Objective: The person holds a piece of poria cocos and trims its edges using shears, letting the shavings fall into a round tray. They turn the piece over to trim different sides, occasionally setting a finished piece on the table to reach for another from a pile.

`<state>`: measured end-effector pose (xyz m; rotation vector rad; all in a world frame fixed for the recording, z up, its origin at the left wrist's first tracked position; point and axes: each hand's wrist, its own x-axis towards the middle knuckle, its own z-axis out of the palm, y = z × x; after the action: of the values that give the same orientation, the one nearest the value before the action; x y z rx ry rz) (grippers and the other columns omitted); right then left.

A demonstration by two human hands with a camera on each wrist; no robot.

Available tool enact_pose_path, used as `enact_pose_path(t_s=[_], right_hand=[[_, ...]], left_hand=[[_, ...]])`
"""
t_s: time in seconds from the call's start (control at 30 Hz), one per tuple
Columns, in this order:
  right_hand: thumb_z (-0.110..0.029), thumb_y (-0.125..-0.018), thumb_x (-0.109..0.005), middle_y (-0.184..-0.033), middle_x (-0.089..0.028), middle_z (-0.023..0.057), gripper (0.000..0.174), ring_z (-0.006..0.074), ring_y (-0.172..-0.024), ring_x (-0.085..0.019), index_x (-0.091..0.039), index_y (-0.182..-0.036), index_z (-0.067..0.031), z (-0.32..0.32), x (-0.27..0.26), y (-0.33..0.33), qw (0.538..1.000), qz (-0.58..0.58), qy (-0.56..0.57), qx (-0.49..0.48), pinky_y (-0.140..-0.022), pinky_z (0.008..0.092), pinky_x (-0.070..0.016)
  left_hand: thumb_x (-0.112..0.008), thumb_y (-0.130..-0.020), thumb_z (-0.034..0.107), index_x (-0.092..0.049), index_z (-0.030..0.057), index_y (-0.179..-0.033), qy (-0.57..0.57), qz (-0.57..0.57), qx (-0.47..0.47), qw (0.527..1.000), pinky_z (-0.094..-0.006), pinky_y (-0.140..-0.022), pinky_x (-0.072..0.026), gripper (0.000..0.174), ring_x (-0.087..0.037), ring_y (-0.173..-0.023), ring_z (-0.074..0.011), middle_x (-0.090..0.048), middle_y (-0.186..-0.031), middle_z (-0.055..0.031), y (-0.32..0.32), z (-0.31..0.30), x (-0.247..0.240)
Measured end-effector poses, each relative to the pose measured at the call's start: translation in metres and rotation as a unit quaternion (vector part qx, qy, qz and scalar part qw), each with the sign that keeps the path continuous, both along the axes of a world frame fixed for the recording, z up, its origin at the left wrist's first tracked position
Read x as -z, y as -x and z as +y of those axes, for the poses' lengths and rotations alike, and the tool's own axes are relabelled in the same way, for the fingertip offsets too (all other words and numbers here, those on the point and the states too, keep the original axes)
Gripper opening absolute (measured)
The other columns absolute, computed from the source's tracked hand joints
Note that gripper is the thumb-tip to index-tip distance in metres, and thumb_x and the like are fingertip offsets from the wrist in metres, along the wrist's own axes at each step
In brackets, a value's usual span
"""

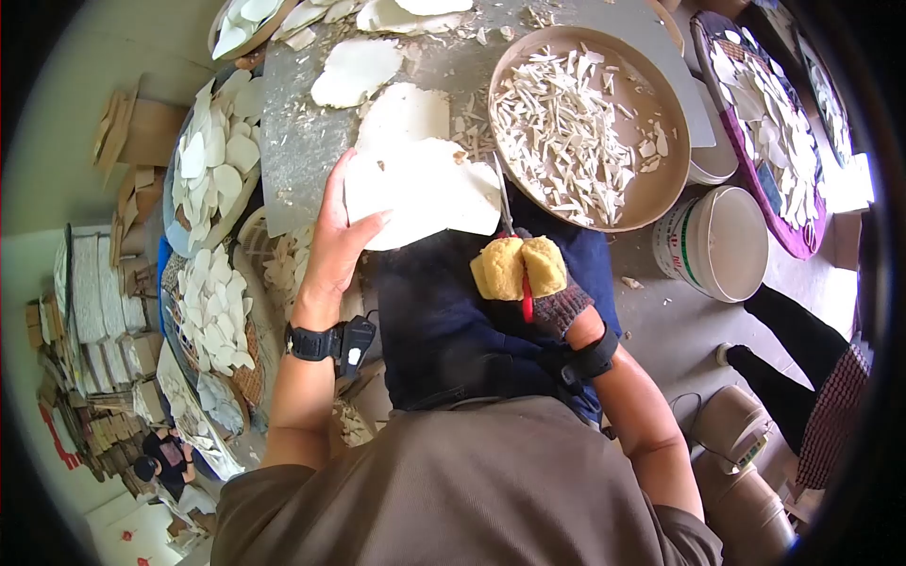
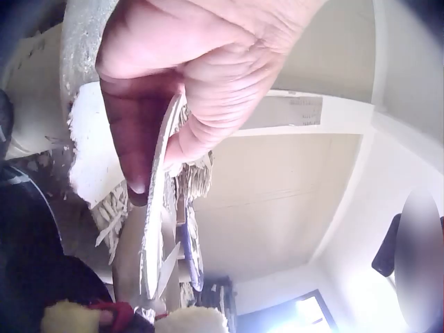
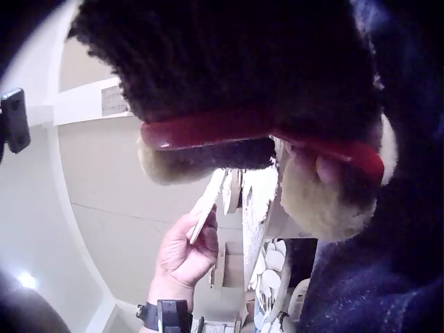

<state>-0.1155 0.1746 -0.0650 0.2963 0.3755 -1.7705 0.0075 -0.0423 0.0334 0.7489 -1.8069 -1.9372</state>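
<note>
Gripping: left fingers (image 2: 130,149), slice (image 1: 429,200); right fingers (image 1: 564,307), seemingly scissors (image 3: 208,132).

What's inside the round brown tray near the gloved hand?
The tray holds a heap of white strips, with a few broader pieces and bare tray floor at right. Anything under the heap is covered.

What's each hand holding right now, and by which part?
The left hand pinches a thin, flat white sheet by its left edge. The gloved right hand grips red-handled metal scissors by their yellow-padded handles.
</note>
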Motion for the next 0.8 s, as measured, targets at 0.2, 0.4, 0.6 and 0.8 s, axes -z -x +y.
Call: enact_pose_path(t_s=[0.2, 0.4, 0.6, 0.8], right_hand=[[-0.018, -0.091, -0.048, -0.086, -0.063, 0.0110, 0.018, 0.0270, -0.083, -0.060, -0.056, -0.093, -0.0020, 0.004, 0.012, -0.007, 0.805, 0.584, -0.043, -0.092, -0.073, 0.0333, -0.0480], [-0.016, -0.090, -0.049, -0.086, -0.063, 0.0119, 0.016, 0.0292, -0.082, -0.061, -0.056, -0.092, -0.0020, 0.008, 0.019, -0.017, 0.881, 0.457, -0.029, -0.119, -0.072, 0.0348, -0.0484], [-0.014, -0.089, -0.050, -0.089, -0.064, 0.0132, 0.015, 0.0299, -0.084, -0.061, -0.057, -0.093, -0.0017, 0.011, 0.012, -0.011, 0.754, 0.648, -0.013, -0.106, -0.073, 0.0353, -0.0490], [-0.015, -0.082, -0.057, -0.088, -0.063, 0.0125, 0.016, 0.0295, -0.084, -0.061, -0.058, -0.093, -0.0035, 0.017, 0.001, -0.015, 0.830, 0.545, -0.054, -0.106, -0.073, 0.0343, -0.0495]], left_hand=[[-0.055, -0.083, -0.001, -0.026, 0.0032, -0.138, 0.002, 0.013, -0.121, 0.993, -0.0289, -0.072, -0.0547, 0.062, -0.059, -0.096, -0.0180, -0.052, -0.117, -0.0121, -0.004, -0.008, 0.026], [-0.056, -0.082, -0.001, -0.032, 0.0033, -0.135, 0.006, -0.014, -0.039, 0.999, -0.0277, -0.068, -0.0560, 0.059, -0.060, -0.096, -0.0169, -0.053, -0.115, -0.0113, 0.000, -0.019, 0.014], [-0.057, -0.080, -0.001, -0.035, 0.0034, -0.134, -0.010, -0.018, -0.010, 1.000, -0.0261, -0.068, -0.0561, 0.058, -0.059, -0.096, -0.0162, -0.053, -0.115, -0.0099, 0.006, -0.023, 0.012], [-0.059, -0.080, 0.000, -0.035, 0.0031, -0.134, -0.012, -0.026, -0.009, 1.000, -0.0262, -0.068, -0.0560, 0.059, -0.060, -0.095, -0.0163, -0.053, -0.115, -0.0100, 0.008, -0.028, 0.017]])
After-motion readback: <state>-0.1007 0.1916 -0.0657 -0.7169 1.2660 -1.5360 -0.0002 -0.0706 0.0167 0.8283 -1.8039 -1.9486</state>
